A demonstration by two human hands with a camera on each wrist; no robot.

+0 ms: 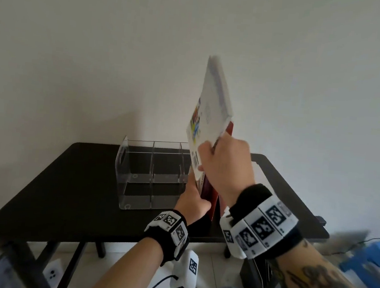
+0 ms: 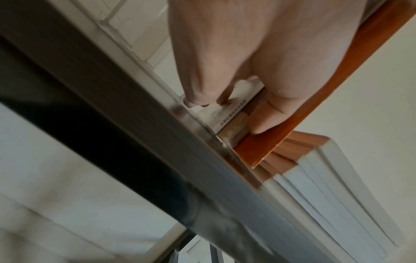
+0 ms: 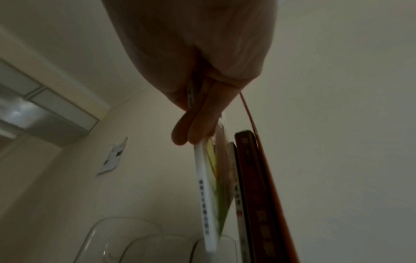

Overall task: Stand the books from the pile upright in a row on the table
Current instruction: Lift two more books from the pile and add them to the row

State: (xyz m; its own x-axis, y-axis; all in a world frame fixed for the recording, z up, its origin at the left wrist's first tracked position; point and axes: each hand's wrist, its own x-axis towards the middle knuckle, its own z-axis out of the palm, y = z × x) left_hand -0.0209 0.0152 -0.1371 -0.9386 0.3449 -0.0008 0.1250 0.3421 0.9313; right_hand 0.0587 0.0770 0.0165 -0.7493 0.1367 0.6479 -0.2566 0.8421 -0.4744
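Placing step under way: right hand [image 1: 224, 161] pinching white book [image 1: 210, 113] by its lower corner, tilted, above the row. Left hand [image 1: 194, 198] clasping upright red books [image 1: 210, 192] on counter [image 1: 64, 189], beside clear organizer [image 1: 149, 174]. Next: lowering it upright against the row. Thin, glossy, colourful cover.

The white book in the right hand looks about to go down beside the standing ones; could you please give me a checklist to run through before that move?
1. Right hand has a grip on the white book: ok.
2. Left hand holds the standing books: ok.
3. White book upright: not ok, it tilts.
4. White book's lower edge on the table: cannot tell, hidden behind the hands.
5. Clear organizer out of the book's way: cannot tell.
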